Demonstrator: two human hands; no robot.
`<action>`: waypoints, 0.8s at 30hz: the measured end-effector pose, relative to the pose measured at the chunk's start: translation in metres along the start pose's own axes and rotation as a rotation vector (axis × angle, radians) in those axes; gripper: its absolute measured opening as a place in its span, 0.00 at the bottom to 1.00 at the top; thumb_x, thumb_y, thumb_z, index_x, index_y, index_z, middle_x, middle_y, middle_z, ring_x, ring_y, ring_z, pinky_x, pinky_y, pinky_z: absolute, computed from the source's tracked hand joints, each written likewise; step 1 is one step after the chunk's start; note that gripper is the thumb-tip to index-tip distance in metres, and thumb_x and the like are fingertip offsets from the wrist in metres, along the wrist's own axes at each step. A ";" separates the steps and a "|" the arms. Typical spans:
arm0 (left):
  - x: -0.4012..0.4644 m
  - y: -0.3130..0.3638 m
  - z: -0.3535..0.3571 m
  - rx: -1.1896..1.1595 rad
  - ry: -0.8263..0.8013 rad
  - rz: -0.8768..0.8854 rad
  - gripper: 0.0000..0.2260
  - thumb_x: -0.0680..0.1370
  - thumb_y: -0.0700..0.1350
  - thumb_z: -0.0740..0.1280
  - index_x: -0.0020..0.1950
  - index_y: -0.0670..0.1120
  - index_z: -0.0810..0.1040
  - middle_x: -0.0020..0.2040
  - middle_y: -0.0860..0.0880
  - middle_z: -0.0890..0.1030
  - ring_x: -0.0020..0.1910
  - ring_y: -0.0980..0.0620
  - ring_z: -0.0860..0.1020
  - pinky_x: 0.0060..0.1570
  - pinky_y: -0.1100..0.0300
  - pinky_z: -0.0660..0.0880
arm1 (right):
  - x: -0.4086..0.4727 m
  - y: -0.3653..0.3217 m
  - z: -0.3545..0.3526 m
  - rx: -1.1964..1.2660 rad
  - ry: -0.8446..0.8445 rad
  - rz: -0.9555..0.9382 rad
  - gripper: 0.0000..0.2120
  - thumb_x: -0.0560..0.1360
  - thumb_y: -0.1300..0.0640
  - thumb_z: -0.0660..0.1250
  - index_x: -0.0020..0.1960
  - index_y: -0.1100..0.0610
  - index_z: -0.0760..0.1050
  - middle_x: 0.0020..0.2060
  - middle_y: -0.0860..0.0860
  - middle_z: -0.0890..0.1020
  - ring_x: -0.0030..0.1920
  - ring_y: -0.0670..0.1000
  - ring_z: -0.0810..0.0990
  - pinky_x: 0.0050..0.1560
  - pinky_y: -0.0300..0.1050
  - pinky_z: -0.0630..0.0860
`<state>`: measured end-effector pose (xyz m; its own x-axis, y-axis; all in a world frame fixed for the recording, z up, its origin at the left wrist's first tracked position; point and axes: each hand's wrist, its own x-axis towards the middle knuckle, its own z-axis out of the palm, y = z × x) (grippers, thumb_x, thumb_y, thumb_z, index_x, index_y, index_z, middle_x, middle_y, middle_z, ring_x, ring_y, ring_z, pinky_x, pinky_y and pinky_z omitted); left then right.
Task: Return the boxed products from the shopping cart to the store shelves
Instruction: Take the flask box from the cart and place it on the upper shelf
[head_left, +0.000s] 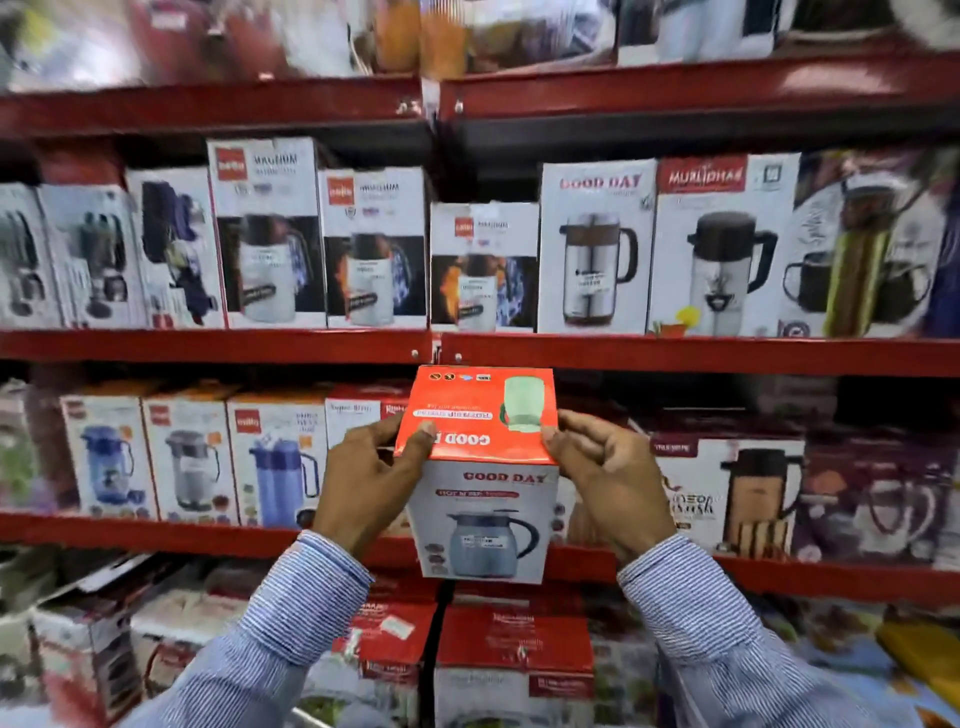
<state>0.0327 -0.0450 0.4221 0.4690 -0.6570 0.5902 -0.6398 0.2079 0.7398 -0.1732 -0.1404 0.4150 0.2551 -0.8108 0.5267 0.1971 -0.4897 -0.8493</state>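
I hold a Good Day box (483, 499) with a red top and a white front that pictures a blue-grey jug. It hangs in the air in front of the red middle shelf (675, 354). My left hand (371, 480) grips its left side, thumb on the red top. My right hand (605, 475) grips the right side, thumb and fingertips on the top edge. Both sleeves are blue-and-white striped. The shopping cart is out of view.
Red shelves run across the view, packed with boxed flasks and jugs. A taller Good Day box (595, 244) stands on the shelf above, next to a shorter box (483, 267). Behind the held box is a dark gap (597, 405). Red-topped boxes (514, 644) lie stacked below.
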 end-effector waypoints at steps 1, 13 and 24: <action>0.006 -0.005 0.003 -0.002 -0.005 0.002 0.13 0.78 0.53 0.66 0.56 0.47 0.84 0.45 0.48 0.87 0.43 0.47 0.85 0.46 0.48 0.83 | 0.005 0.002 0.001 -0.024 -0.005 -0.007 0.19 0.73 0.57 0.72 0.62 0.59 0.77 0.50 0.54 0.87 0.48 0.48 0.86 0.43 0.39 0.82; 0.041 -0.047 0.041 -0.135 -0.120 -0.005 0.12 0.78 0.49 0.67 0.61 0.51 0.80 0.49 0.52 0.86 0.48 0.56 0.83 0.44 0.61 0.81 | 0.042 0.039 0.005 -0.228 -0.040 0.057 0.21 0.76 0.56 0.67 0.69 0.55 0.71 0.62 0.53 0.81 0.58 0.48 0.81 0.59 0.47 0.79; 0.085 -0.068 0.070 -0.071 -0.168 -0.018 0.10 0.78 0.49 0.67 0.59 0.51 0.79 0.53 0.50 0.86 0.49 0.53 0.84 0.55 0.47 0.81 | 0.092 0.066 0.000 -0.314 -0.186 0.155 0.18 0.75 0.62 0.68 0.59 0.44 0.71 0.48 0.34 0.82 0.49 0.31 0.80 0.47 0.27 0.76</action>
<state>0.0732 -0.1660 0.3990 0.3684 -0.7715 0.5187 -0.5847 0.2415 0.7745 -0.1368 -0.2471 0.4074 0.4318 -0.8250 0.3646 -0.1492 -0.4640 -0.8732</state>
